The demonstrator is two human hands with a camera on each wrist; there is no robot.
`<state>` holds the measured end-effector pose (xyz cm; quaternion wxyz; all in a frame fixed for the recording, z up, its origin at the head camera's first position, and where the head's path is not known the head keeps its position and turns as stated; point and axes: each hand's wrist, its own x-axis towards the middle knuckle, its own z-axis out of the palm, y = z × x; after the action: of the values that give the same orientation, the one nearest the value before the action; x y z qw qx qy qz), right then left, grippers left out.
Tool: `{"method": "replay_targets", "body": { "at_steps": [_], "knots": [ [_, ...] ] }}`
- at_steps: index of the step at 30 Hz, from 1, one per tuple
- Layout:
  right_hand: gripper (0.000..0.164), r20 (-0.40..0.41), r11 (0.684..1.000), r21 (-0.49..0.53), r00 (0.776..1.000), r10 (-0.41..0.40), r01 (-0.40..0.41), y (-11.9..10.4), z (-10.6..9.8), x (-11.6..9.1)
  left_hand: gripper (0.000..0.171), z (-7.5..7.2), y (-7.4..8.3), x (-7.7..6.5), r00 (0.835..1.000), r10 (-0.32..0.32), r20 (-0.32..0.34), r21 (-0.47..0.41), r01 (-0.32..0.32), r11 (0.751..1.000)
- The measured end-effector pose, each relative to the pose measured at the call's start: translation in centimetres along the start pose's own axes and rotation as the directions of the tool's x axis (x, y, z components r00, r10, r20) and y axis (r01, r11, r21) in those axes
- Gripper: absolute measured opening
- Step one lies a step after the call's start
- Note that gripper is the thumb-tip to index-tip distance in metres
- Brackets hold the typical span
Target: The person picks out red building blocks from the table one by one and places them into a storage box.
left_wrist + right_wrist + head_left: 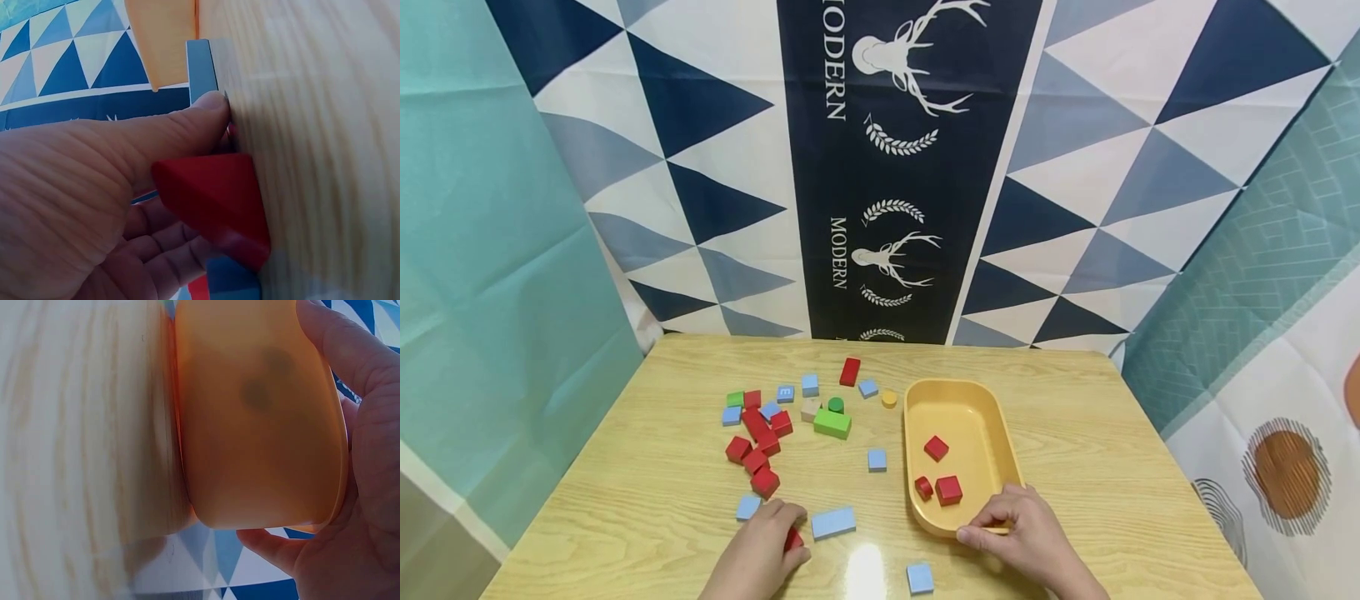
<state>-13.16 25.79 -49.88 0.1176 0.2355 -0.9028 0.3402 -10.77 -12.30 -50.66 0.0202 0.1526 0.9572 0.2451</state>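
Observation:
My left hand (763,546) is low on the table's left side, its thumb and fingers around a red block (209,203) that rests on the wood. The fingers partly hide that block from above. Just right of this hand lies a long light-blue block (833,523); a small blue block (748,507) sits beyond it. With thumb and fingers, my right hand (1018,533) grips the near right rim of a yellow plastic bin (262,462). Inside the bin are a red cube (949,490), a red round piece (923,487) and another red block (936,447).
Several red blocks (755,460) cluster left of the middle. Farther back are a light-green block (832,423), a dark-green cylinder (836,405), a yellow disc (889,398) and a red block (850,372). Single blue squares (877,460) lie left of the bin and near the front (920,578).

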Motion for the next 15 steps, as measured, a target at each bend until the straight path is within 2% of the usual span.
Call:
{"method": "replay_targets", "body": {
  "at_steps": [7, 12, 15],
  "knots": [
    [0.015, 0.002, 1.0, 0.003, 1.0, -0.003, 0.003, 0.2, -0.1, 0.0, 0.035, 0.4, 0.3, 0.3, 0.999, 0.032, -0.017, -0.008, -0.032, 0.999],
    [0.014, 0.01, 1.0, 0.006, 1.0, 0.0, 0.0, 0.2, -0.1, 0.0, 0.035, 0.5, 0.6, 1.0, 0.999, 0.032, 0.008, 0.008, -0.032, 0.999],
    [0.014, 0.015, 1.0, 0.001, 1.0, 0.01, -0.01, 0.2, -0.1, 0.0, 0.034, 0.5, 0.7, 1.5, 0.999, 0.05, 0.0, 0.027, -0.05, 0.998]
  ]
}}
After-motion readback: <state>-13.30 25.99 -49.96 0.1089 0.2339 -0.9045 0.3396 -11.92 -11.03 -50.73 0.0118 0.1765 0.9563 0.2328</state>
